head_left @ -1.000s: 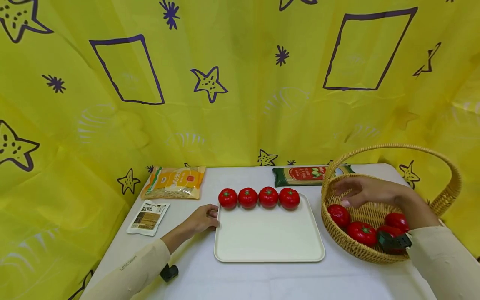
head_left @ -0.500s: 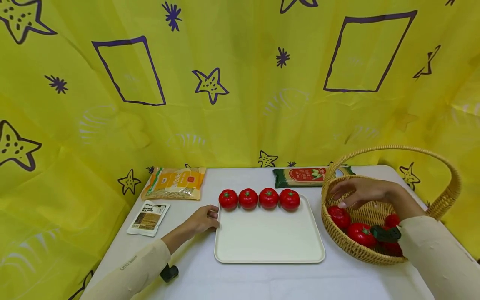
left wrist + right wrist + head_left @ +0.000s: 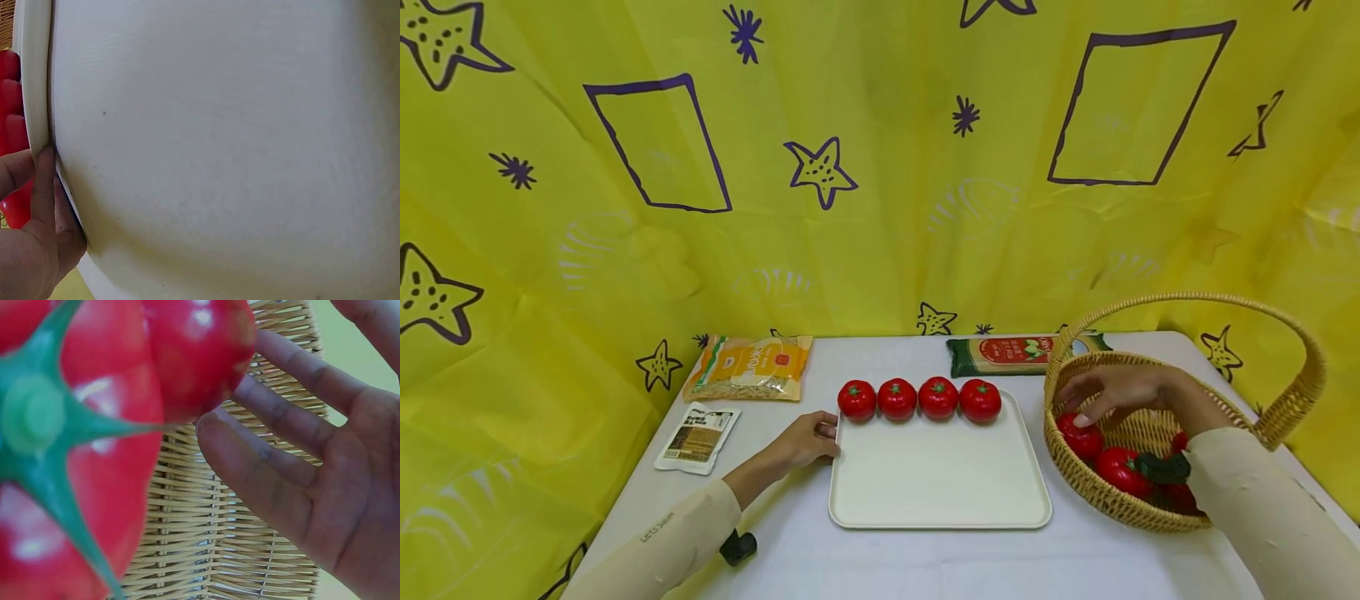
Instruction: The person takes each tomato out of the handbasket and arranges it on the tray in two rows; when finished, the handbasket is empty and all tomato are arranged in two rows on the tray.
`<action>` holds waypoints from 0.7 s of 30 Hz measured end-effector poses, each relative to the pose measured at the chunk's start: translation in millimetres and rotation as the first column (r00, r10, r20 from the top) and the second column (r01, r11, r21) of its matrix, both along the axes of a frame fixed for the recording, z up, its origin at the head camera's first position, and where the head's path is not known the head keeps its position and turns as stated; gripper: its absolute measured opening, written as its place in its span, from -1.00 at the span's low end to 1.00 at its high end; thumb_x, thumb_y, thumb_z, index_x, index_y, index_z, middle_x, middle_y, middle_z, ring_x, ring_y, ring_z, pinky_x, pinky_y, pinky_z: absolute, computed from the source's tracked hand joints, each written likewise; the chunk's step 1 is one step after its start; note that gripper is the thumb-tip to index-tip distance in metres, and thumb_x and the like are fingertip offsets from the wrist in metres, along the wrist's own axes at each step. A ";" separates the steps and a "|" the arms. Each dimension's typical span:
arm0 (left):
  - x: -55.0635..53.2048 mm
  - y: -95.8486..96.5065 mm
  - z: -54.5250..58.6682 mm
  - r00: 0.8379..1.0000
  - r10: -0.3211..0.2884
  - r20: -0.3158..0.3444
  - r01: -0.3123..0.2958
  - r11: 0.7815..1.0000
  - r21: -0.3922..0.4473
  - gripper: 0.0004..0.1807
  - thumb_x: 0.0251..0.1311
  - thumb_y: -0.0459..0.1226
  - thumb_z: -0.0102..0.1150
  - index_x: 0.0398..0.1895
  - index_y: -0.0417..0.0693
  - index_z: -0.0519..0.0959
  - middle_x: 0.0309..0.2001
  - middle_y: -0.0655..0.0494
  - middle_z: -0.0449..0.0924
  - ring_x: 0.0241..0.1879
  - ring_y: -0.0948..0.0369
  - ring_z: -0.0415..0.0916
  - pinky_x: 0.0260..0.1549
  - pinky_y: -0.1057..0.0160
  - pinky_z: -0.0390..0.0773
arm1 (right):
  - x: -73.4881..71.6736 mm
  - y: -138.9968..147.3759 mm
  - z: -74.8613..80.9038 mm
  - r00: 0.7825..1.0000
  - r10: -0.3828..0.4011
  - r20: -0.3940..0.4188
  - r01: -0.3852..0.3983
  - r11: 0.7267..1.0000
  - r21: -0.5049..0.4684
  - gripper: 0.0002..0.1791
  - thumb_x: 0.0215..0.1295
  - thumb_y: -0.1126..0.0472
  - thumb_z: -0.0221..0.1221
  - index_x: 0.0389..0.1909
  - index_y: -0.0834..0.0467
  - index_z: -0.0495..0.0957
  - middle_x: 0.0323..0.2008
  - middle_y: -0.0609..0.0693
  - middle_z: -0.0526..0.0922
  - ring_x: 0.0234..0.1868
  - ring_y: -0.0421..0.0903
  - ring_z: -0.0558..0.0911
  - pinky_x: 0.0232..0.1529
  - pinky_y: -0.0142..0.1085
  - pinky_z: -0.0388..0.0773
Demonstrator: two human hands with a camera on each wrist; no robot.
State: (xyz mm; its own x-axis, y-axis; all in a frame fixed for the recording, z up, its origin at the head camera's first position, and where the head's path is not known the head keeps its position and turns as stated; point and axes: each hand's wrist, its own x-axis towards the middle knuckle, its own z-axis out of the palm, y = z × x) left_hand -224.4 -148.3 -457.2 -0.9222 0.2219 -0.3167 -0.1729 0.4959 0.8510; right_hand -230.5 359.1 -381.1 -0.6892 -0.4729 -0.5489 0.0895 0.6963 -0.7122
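My left hand (image 3: 808, 437) pinches the left rim of a white rectangular tray (image 3: 936, 475); the left wrist view shows thumb and fingers on either side of the rim (image 3: 39, 81). Several red tomatoes stand in a row along the tray's far edge, such as the tomato (image 3: 897, 399). On the right, my right hand (image 3: 1123, 392) reaches into a wicker basket (image 3: 1086, 483). Its thumb and fairly straight fingers touch a tomato (image 3: 200, 356) at the basket's left side; the fingertips are partly hidden behind it. Another tomato (image 3: 106, 456) with a green stem lies close by.
A green package (image 3: 1007, 354) lies behind the tray, partly behind the basket's arched handle (image 3: 1195, 296). To the left are an orange-and-clear food bag (image 3: 748, 368) and a small white pouch (image 3: 697, 437). A yellow patterned curtain (image 3: 880, 250) hangs behind the table.
My right hand has lowered in the basket, bringing its thumb and fingers down to the tomato at the left. My left hand, the tray and the row of tomatoes stay in place.
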 end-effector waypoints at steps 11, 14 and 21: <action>0.6 -0.1 0.3 1.000 -0.006 0.000 0.006 1.000 -0.006 -0.44 0.05 -0.55 0.32 0.18 -0.36 0.45 -0.17 -0.08 0.50 -0.29 0.15 0.53 -0.25 0.20 0.73 | 1.5 -6.8 -6.0 0.996 -0.010 0.087 0.010 1.000 -0.004 -0.37 0.24 0.20 0.34 0.29 0.29 0.40 0.26 0.25 0.44 0.14 0.07 0.54 0.04 -0.09 0.67; 0.7 -0.1 0.8 1.000 -0.005 0.000 0.005 1.000 -0.010 -0.44 0.05 -0.55 0.32 0.18 -0.36 0.46 -0.17 -0.08 0.50 -0.28 0.14 0.53 -0.25 0.20 0.73 | 0.5 -8.9 -5.5 0.996 -0.017 0.092 0.015 1.000 0.018 -0.39 0.23 0.22 0.35 0.27 0.28 0.42 0.21 0.20 0.47 0.05 0.04 0.57 -0.01 -0.11 0.68; 0.2 -0.2 0.1 1.000 -0.004 -0.005 0.004 1.000 -0.010 -0.44 0.04 -0.54 0.33 0.18 -0.36 0.46 -0.16 -0.09 0.51 -0.28 0.14 0.53 -0.24 0.21 0.73 | -3.1 -10.4 -5.2 0.996 0.013 0.086 -0.019 0.998 0.062 -0.42 0.22 0.19 0.36 0.23 0.25 0.44 0.12 0.16 0.48 -0.03 0.01 0.57 -0.05 -0.12 0.68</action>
